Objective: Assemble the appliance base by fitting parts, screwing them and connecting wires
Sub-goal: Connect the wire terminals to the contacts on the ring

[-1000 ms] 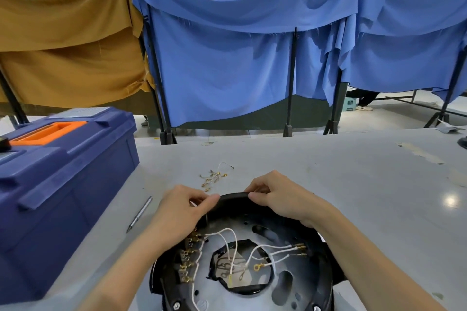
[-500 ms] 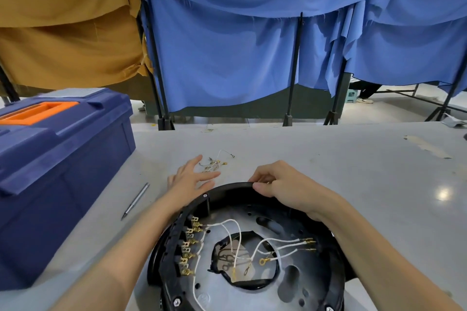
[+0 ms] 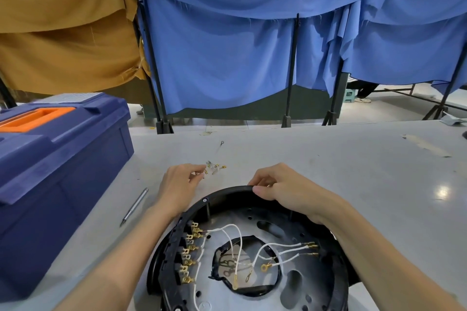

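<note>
The round black appliance base (image 3: 227, 193) lies open side up on the table in front of me. Inside it are a metal plate, white wires (image 3: 235, 237) and a row of brass terminals (image 3: 190, 252) along its left wall. My right hand (image 3: 280, 185) grips the far rim of the base. My left hand (image 3: 180, 184) reaches past the rim to a small pile of loose brass-tipped wires (image 3: 214, 168) on the table, its fingertips pinching at the pile's near edge.
A big blue toolbox (image 3: 58, 174) with an orange handle stands at the left. A thin metal screwdriver bit (image 3: 134, 207) lies between the toolbox and the base. The grey table (image 3: 353, 171) stretches away to the right. Blue and ochre cloths hang behind it.
My left hand left the base's rim and moved forward to the pile of loose wires, where its fingers now close. My right hand stays on the rim.
</note>
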`<control>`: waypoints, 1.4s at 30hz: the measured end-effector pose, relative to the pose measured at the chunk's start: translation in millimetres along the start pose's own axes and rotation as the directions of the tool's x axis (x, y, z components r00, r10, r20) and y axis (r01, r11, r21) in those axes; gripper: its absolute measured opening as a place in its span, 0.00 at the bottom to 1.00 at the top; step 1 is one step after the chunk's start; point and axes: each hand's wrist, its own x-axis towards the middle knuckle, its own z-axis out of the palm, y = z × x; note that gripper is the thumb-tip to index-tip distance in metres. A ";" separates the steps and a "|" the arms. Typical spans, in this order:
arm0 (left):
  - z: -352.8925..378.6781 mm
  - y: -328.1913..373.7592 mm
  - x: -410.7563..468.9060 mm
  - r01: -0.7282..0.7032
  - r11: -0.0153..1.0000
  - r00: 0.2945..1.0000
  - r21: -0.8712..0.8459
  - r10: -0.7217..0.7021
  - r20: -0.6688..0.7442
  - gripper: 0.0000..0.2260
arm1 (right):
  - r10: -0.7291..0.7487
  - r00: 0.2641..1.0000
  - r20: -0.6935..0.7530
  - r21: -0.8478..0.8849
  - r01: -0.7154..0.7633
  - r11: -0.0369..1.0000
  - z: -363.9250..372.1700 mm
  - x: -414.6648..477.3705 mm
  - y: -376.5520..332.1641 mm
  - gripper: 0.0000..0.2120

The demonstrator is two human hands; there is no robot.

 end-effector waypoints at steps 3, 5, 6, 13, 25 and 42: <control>-7.0 10.4 -3.2 0.025 0.979 0.999 -0.203 -0.034 -0.041 0.10 | 0.001 1.000 0.003 0.004 -0.001 1.000 -0.2 -0.5 0.6 0.07; -11.5 16.4 -4.6 0.033 0.947 0.999 -0.319 -0.044 -0.027 0.08 | 0.001 1.000 0.004 0.004 -0.001 1.000 -0.3 -0.8 0.4 0.07; -13.9 19.4 -5.9 0.042 0.921 0.999 -0.388 -0.049 -0.008 0.07 | 0.000 1.000 0.002 0.003 0.000 1.000 -0.4 -1.0 0.1 0.07; -17.1 27.8 -16.7 0.214 0.786 0.974 -0.579 -0.129 0.185 0.07 | 0.015 1.000 0.001 0.005 -0.015 1.000 -0.2 -4.0 -1.0 0.07; -28.8 47.4 -20.8 0.227 0.697 0.971 -0.680 -0.107 0.213 0.09 | -0.001 1.000 -0.001 0.041 0.001 0.999 -3.2 -4.3 -1.0 0.08; -39.4 105.9 -67.9 -0.383 0.824 0.922 -0.417 0.368 -0.119 0.21 | 0.176 0.978 -0.108 0.769 -0.030 0.638 -11.3 -3.2 -16.7 0.08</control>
